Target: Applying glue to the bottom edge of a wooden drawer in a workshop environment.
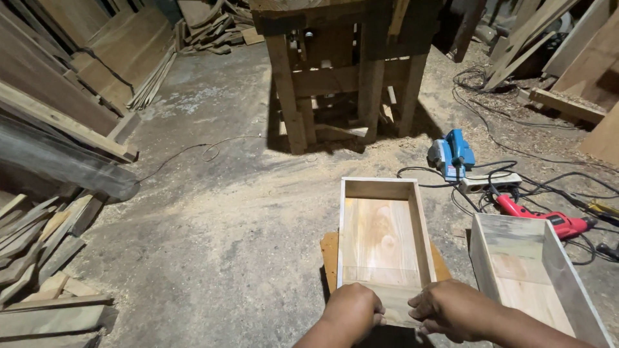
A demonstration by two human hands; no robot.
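Two hands are gripping the near end of an open wooden box (382,240): the left hand (351,311) is curling its fingers (376,317) over the near wall, and the right hand (451,309) is pressing bent fingers (418,308) onto the same edge, both closed on the wood. Box, item one: rectangular, pale plank bottom, nothing lying inside, sitting on a brown board (330,256) on the dusty floor (219,219). Box, item two: a second wooden box (532,283), just beside the right forearm, also showing only bare boards within. Beyond them, a red power drill (548,219), a white power strip (490,182) and a blue electric planer (451,153) are lying among cables. A wooden workbench (342,71) is standing farther off.
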